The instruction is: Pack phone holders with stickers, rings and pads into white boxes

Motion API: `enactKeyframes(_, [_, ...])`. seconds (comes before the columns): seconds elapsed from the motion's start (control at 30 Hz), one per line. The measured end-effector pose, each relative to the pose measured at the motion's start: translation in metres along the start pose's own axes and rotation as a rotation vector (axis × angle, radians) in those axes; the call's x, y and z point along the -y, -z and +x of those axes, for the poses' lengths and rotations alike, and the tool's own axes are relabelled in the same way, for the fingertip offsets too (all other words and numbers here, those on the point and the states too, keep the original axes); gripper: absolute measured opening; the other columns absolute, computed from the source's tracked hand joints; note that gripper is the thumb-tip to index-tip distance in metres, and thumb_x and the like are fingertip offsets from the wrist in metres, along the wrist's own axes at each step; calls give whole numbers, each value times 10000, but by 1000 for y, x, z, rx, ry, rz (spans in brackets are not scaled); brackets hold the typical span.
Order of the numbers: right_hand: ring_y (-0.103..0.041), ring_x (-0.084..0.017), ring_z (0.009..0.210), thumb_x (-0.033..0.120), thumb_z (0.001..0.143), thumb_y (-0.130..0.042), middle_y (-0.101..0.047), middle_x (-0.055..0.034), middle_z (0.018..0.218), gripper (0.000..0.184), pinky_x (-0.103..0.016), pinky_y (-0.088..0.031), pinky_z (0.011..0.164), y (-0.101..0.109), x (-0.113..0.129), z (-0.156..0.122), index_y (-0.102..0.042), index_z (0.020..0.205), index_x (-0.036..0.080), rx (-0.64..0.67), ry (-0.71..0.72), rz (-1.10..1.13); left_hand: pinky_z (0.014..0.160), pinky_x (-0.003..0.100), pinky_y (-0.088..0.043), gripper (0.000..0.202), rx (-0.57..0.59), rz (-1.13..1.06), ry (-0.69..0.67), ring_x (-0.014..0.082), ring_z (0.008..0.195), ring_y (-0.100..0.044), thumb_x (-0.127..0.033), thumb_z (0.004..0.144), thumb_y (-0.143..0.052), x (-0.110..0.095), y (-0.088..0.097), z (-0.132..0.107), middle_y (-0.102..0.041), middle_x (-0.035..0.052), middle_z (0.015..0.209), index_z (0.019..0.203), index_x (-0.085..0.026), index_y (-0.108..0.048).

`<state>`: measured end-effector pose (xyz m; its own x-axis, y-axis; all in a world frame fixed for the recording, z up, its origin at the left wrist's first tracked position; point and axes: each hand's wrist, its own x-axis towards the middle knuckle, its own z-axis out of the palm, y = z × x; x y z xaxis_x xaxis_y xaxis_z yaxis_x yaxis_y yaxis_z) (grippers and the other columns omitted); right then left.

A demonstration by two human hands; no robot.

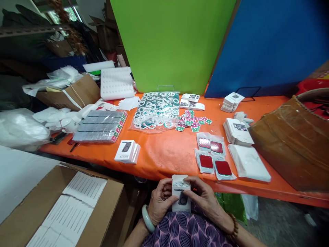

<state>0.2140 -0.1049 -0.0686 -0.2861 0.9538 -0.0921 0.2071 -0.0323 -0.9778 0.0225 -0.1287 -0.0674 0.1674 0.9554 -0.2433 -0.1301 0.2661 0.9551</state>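
Note:
A small white box (182,202) with a dark device printed on its front is held upright near my lap, its top flap raised. My left hand (162,200) grips its left side, thumb on the front. On the right side, my right hand (204,199) pinches the box near its open top. Something whitish shows just inside the opening. Beyond the hands, on the orange table, stands a short row of similar white boxes (126,151). To the right lie several red-faced square pads (206,161) in clear wrapping.
A bag of white rings (158,109) lies mid-table, with scattered red and green stickers (191,120) beside it. Stacked printed cards (238,132) and white pouches (249,163) are at right, near a brown container (290,140). An open carton (110,199) of white boxes stands lower left.

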Motion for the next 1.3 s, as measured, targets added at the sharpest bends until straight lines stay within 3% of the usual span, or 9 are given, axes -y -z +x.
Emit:
enactKeyframes(0.1, [-624,-198,851,350,845,-605,-667,-69,969,264,-304,-507,762,2,2,-1,-640,1041,177,58,28,-90,770,275,-503,389,39,57,9,163,831,-663,-295,765,-684,2,1,3,-701,60,973,1108,-176,-547])
enactKeyframes(0.17, [-627,-212,909,338,865,-579,-677,-81,1000,271,-322,-502,811,3,6,0,-652,1074,180,104,56,-123,674,243,-493,343,10,80,33,131,708,-639,-320,769,-672,4,1,6,-704,45,891,1059,-159,-585])
enactKeyframes(0.3, [-628,-202,912,343,908,-521,-689,-69,978,256,-313,-499,811,2,10,3,-686,1052,210,186,82,-111,594,223,-444,233,-94,128,36,109,603,-558,-357,743,-677,3,1,11,-661,15,708,802,-134,-645])
enactKeyframes(0.5, [-624,-182,824,394,829,-627,-666,-56,977,302,-287,-504,735,-6,-4,5,-663,1051,192,48,-31,84,640,236,-419,225,-122,186,-32,124,648,-524,-338,743,-659,-6,1,16,-606,8,660,651,-136,-627])
enactKeyframes(0.73, [-613,-169,755,428,826,-613,-688,-38,847,293,-277,-477,705,-5,-11,6,-721,935,179,139,-183,241,681,258,-433,203,-109,172,-30,141,688,-549,-329,739,-652,0,0,17,-615,22,709,658,-144,-630])
enactKeyframes(0.87, [-591,-161,780,391,796,-665,-649,-32,826,220,-259,-462,723,-11,-13,8,-702,804,175,-41,-95,254,676,240,-428,162,-201,207,-135,126,683,-531,-276,721,-666,-2,-6,20,-572,1,685,638,-154,-600])
enactKeyframes(0.97, [-572,-147,708,396,763,-696,-622,-12,787,255,-241,-469,641,-15,-17,9,-641,910,196,-143,-85,344,571,199,-392,183,-252,100,-89,87,591,-465,-258,683,-700,-4,-11,23,-507,-47,672,756,-175,-555])
enactKeyframes(1.17, [-619,-196,791,372,824,-628,-660,-62,832,197,-275,-498,716,-1,-18,-1,-685,830,183,3,54,103,639,237,-413,222,-138,181,-56,122,656,-507,-329,663,-741,-4,-12,22,-564,6,676,680,-138,-629])
enactKeyframes(1.3, [-637,-214,821,371,844,-599,-677,-79,861,206,-289,-508,750,3,-19,-9,-700,837,191,-31,112,82,676,256,-413,219,-156,267,-124,143,689,-523,-329,646,-765,-6,-15,14,-591,26,688,647,-138,-658])
